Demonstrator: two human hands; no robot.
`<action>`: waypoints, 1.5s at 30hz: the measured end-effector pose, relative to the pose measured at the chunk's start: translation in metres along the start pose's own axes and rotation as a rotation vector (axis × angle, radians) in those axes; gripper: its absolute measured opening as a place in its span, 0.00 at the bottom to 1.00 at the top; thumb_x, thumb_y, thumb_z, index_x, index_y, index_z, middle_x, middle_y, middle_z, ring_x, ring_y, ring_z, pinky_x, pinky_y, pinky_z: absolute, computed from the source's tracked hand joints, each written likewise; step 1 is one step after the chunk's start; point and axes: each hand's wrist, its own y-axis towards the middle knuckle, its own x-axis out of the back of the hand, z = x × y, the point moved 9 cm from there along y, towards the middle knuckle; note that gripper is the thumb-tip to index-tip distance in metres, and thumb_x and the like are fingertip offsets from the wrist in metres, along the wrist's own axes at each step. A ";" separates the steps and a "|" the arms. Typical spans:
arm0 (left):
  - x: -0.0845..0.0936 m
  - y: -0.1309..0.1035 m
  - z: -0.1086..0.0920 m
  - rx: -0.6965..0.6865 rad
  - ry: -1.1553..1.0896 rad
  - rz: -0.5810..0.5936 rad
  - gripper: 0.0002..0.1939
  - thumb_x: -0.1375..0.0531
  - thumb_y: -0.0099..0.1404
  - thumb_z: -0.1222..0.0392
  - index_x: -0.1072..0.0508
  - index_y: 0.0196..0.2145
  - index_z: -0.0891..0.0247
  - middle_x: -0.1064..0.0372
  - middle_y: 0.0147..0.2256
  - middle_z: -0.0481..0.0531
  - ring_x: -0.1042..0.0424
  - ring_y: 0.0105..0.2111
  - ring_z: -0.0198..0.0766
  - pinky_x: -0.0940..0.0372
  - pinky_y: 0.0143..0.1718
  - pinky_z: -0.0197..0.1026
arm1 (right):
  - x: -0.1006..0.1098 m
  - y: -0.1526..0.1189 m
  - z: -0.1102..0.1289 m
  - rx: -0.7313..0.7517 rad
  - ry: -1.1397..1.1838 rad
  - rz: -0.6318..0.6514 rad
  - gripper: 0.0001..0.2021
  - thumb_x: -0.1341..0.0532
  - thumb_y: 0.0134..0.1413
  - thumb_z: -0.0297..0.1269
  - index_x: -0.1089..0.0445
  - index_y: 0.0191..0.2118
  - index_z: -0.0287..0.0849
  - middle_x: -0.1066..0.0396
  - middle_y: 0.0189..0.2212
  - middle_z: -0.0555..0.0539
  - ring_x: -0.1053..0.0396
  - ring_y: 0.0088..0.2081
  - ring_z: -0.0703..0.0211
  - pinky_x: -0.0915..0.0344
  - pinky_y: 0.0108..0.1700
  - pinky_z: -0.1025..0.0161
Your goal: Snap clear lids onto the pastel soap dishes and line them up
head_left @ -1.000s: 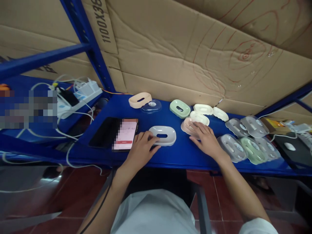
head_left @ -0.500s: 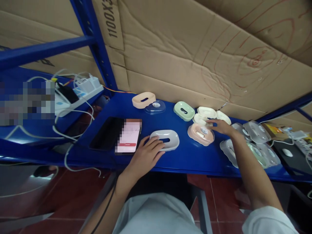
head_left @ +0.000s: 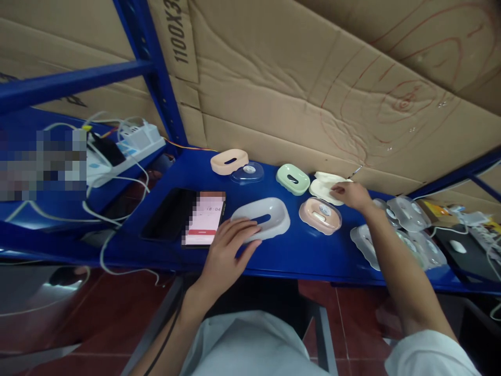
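Note:
My left hand (head_left: 229, 248) is closed on the near left side of a pale grey soap dish (head_left: 278, 222), thumb at the front edge. That oval dish has a slot in its floor and sits tilted, its right end higher. At the back right, my right hand (head_left: 350, 196) pinches a cream soap dish piece (head_left: 326, 188); the fingertips partly cover it, and other cream parts lie against it. Just in front of them rests a peach soap dish (head_left: 317, 218) in a clear cover with a round label. A green soap dish (head_left: 293, 180) lies left of the cream pieces.
An orange soap dish (head_left: 229, 163) and a clear lid (head_left: 247, 172) lie at the back left. A lit phone (head_left: 205, 219) is beside my left hand. Several clear-covered dishes (head_left: 409, 214) crowd the right side. Cardboard (head_left: 266, 99) walls the back; cables (head_left: 113, 177) hang left.
The grey soap dish has tilted up in my left hand. My right hand has moved slightly, and the cream pieces now lie closer together under its fingers.

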 end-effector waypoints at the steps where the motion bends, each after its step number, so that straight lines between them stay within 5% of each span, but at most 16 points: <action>1: 0.005 0.001 -0.001 0.009 -0.007 -0.046 0.15 0.35 0.72 0.65 0.25 0.55 0.57 0.21 0.52 0.53 0.24 0.57 0.46 0.31 0.62 0.55 | 0.011 -0.005 0.003 0.010 -0.005 -0.028 0.11 0.35 0.61 0.41 0.18 0.43 0.43 0.16 0.39 0.43 0.20 0.41 0.48 0.30 0.41 0.59; 5: 0.006 0.005 0.001 0.057 -0.043 -0.127 0.15 0.35 0.72 0.66 0.25 0.55 0.57 0.22 0.53 0.54 0.25 0.58 0.46 0.31 0.64 0.56 | 0.029 -0.038 0.063 0.190 0.016 -0.091 0.13 0.37 0.66 0.42 0.20 0.48 0.42 0.18 0.45 0.40 0.21 0.46 0.47 0.30 0.51 0.55; 9: -0.022 0.006 0.003 0.055 -0.006 -0.005 0.13 0.37 0.74 0.63 0.26 0.55 0.57 0.22 0.54 0.55 0.25 0.59 0.47 0.35 0.67 0.59 | -0.004 -0.084 0.174 0.544 0.118 -0.045 0.11 0.38 0.69 0.41 0.20 0.45 0.42 0.18 0.44 0.38 0.22 0.47 0.46 0.31 0.53 0.51; 12: -0.035 0.001 0.009 0.072 0.079 0.076 0.12 0.39 0.76 0.61 0.27 0.56 0.58 0.22 0.55 0.56 0.26 0.60 0.49 0.37 0.69 0.62 | -0.034 -0.097 0.216 0.638 0.322 0.024 0.12 0.40 0.70 0.38 0.21 0.37 0.41 0.19 0.37 0.39 0.23 0.40 0.48 0.29 0.46 0.54; 17: -0.044 -0.002 0.016 0.067 0.129 0.183 0.12 0.42 0.78 0.60 0.27 0.56 0.60 0.23 0.55 0.57 0.27 0.60 0.47 0.38 0.69 0.61 | -0.039 -0.077 0.178 0.341 0.859 -0.163 0.14 0.43 0.74 0.44 0.21 0.48 0.47 0.18 0.43 0.44 0.21 0.43 0.52 0.24 0.47 0.54; 20: -0.055 0.006 0.012 -0.008 0.178 0.265 0.12 0.44 0.79 0.61 0.26 0.55 0.60 0.23 0.56 0.57 0.28 0.62 0.48 0.43 0.72 0.64 | -0.042 -0.078 0.164 0.226 0.992 -0.241 0.20 0.46 0.75 0.51 0.28 0.61 0.49 0.24 0.58 0.41 0.24 0.57 0.50 0.24 0.56 0.51; 24: -0.068 0.017 0.013 -0.051 0.232 0.359 0.14 0.45 0.78 0.63 0.24 0.56 0.60 0.30 0.63 0.61 0.35 0.68 0.51 0.47 0.73 0.67 | -0.044 -0.090 0.191 0.364 0.851 -0.195 0.24 0.48 0.76 0.52 0.35 0.69 0.50 0.38 0.72 0.42 0.41 0.73 0.49 0.42 0.74 0.44; 28: -0.068 0.016 0.023 -0.002 0.275 0.363 0.17 0.44 0.77 0.62 0.25 0.59 0.60 0.42 0.71 0.66 0.45 0.74 0.59 0.46 0.72 0.70 | -0.044 -0.094 0.199 0.394 0.737 -0.204 0.22 0.51 0.77 0.50 0.26 0.62 0.49 0.36 0.70 0.42 0.38 0.72 0.49 0.42 0.74 0.46; 34: -0.066 0.003 0.029 -0.012 0.202 0.383 0.17 0.43 0.77 0.62 0.27 0.60 0.62 0.36 0.67 0.65 0.43 0.73 0.57 0.39 0.71 0.65 | -0.057 -0.103 0.206 0.601 0.470 -0.072 0.28 0.40 0.71 0.53 0.35 0.71 0.54 0.47 0.76 0.45 0.48 0.76 0.42 0.48 0.75 0.36; 39: -0.062 0.001 0.028 -0.037 0.200 0.347 0.16 0.43 0.76 0.64 0.24 0.58 0.61 0.34 0.66 0.64 0.41 0.72 0.57 0.40 0.71 0.66 | -0.057 -0.112 0.212 0.712 0.311 -0.085 0.29 0.38 0.71 0.48 0.38 0.73 0.57 0.47 0.76 0.44 0.51 0.77 0.43 0.48 0.75 0.35; 42: -0.060 0.001 0.027 -0.041 0.225 0.324 0.15 0.42 0.76 0.63 0.24 0.57 0.61 0.35 0.66 0.65 0.39 0.71 0.58 0.38 0.70 0.65 | -0.045 -0.099 0.207 0.658 0.310 -0.144 0.25 0.43 0.74 0.47 0.37 0.72 0.55 0.43 0.75 0.45 0.48 0.76 0.44 0.46 0.75 0.36; 45: -0.059 0.001 0.024 -0.047 0.232 0.304 0.14 0.41 0.76 0.61 0.23 0.56 0.62 0.37 0.67 0.67 0.39 0.71 0.60 0.36 0.69 0.66 | -0.030 -0.065 0.185 0.423 0.261 -0.280 0.25 0.47 0.75 0.45 0.37 0.72 0.48 0.42 0.74 0.39 0.45 0.74 0.40 0.44 0.72 0.35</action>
